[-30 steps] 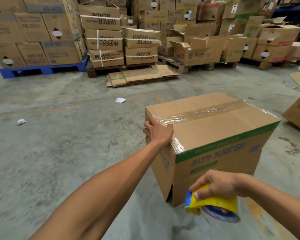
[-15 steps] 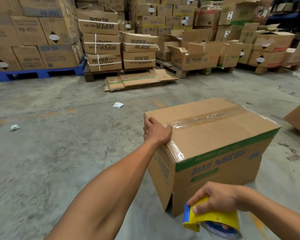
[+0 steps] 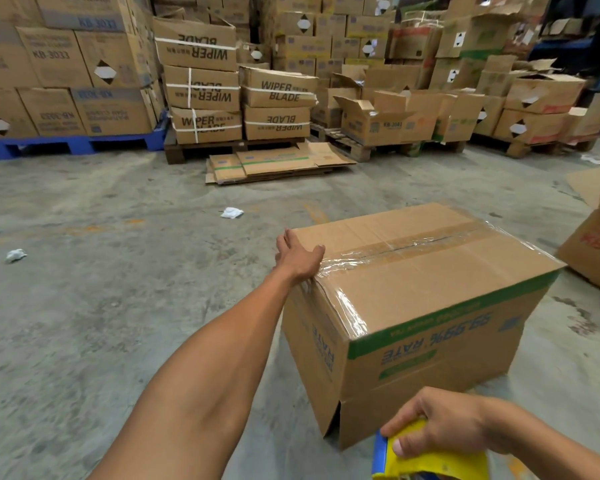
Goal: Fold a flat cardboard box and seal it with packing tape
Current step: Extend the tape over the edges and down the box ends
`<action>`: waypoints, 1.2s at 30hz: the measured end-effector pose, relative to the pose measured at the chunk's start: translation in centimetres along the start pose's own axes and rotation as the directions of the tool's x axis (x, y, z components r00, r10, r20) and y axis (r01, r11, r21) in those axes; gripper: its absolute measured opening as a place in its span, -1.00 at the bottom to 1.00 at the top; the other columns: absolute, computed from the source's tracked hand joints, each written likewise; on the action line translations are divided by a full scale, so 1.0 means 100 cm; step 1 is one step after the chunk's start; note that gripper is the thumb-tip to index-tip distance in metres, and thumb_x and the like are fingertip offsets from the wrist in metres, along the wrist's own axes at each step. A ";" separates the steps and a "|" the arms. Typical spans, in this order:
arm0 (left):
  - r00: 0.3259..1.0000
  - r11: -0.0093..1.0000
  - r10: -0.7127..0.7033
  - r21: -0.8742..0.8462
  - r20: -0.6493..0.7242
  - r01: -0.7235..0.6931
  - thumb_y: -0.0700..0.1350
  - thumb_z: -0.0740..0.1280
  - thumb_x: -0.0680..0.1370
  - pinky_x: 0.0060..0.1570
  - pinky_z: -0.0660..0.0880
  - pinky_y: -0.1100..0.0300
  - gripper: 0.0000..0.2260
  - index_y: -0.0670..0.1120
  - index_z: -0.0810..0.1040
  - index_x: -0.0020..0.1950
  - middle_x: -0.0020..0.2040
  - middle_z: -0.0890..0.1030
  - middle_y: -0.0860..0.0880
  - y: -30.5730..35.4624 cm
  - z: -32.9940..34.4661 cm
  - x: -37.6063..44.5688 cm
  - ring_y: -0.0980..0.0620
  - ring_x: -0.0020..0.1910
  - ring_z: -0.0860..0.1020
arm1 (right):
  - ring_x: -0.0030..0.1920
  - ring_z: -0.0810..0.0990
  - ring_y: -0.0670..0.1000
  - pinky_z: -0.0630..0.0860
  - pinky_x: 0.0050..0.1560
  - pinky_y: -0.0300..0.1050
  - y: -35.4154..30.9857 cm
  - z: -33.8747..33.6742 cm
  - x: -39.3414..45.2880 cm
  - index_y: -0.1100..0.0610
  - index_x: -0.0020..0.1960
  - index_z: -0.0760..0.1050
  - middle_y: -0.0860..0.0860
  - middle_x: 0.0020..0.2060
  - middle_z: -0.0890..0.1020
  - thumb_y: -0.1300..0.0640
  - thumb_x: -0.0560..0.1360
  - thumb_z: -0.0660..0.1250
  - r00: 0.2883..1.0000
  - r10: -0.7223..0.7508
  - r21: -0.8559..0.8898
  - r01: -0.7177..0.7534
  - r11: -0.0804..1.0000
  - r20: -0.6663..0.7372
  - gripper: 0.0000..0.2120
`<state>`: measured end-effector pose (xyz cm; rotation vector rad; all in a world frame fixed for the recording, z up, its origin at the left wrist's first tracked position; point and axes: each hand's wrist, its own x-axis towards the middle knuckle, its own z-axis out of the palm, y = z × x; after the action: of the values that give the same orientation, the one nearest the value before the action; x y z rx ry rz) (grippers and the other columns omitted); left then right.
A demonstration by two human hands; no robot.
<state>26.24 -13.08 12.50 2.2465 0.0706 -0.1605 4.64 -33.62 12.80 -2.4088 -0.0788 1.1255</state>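
A folded brown cardboard box (image 3: 440,299) with a green stripe and upside-down print stands on the concrete floor. Clear packing tape (image 3: 413,247) runs along its top seam and down the left end. My left hand (image 3: 300,259) lies flat against the box's upper left edge, fingers stretched out over the tape end. My right hand (image 3: 440,426) is at the bottom right, closed around a yellow and blue tape dispenser (image 3: 430,462), held in front of the box and apart from it. The box's lower flaps at the near left corner gape slightly.
Flattened cardboard sheets (image 3: 278,164) lie on the floor ahead. Behind them stand pallets stacked with boxes (image 3: 201,81). Another brown box (image 3: 596,247) sits at the right edge. Crumpled paper scraps (image 3: 232,213) lie on the floor to the left.
My left hand has opened from a curled grip on the box's corner to a flat palm on the edge. The dispenser has sunk lower in view.
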 end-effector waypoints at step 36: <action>0.992 0.996 0.035 0.085 -0.119 -0.025 -0.08 0.08 0.63 0.40 0.23 -0.02 -0.50 -0.26 0.14 0.54 0.54 0.16 -0.23 0.007 -0.014 0.036 -0.21 0.49 0.21 | 0.05 0.65 -0.11 0.56 0.07 -0.28 0.023 -0.005 0.015 -0.19 0.26 0.60 -0.18 0.14 0.64 -0.14 0.46 0.43 0.998 -0.013 0.123 0.020 0.992 -0.063 -0.64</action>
<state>30.01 -12.45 13.40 2.3382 0.0960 -0.0115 5.66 -35.43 10.98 -2.3271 -0.0085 1.0170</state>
